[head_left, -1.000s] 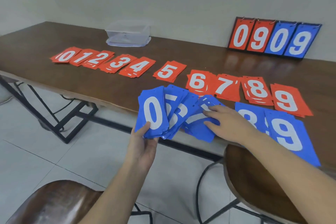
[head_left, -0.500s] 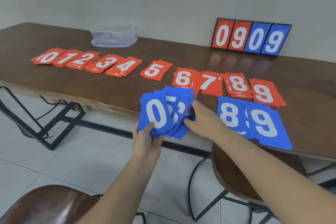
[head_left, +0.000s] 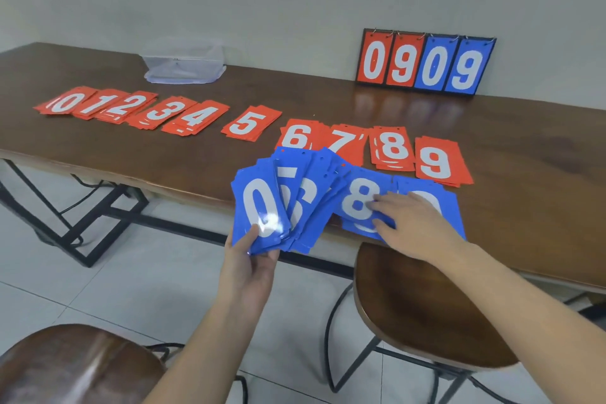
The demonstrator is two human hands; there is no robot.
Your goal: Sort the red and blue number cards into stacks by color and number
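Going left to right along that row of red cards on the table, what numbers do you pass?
Red 0 stack → red 1 → red 2 → red 3 → red 4 → red 5 → red 6 → red 7 → red 8 → red 9.

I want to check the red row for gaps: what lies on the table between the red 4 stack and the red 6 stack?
In the head view, only the red 5 stack lies between the red 4 stack and the red 6 stack, with bare table on both its sides.

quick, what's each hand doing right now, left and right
Left hand: grips a fan of blue cards, 0 on top.
Right hand: open, fingers resting on the blue 8 card on the table.
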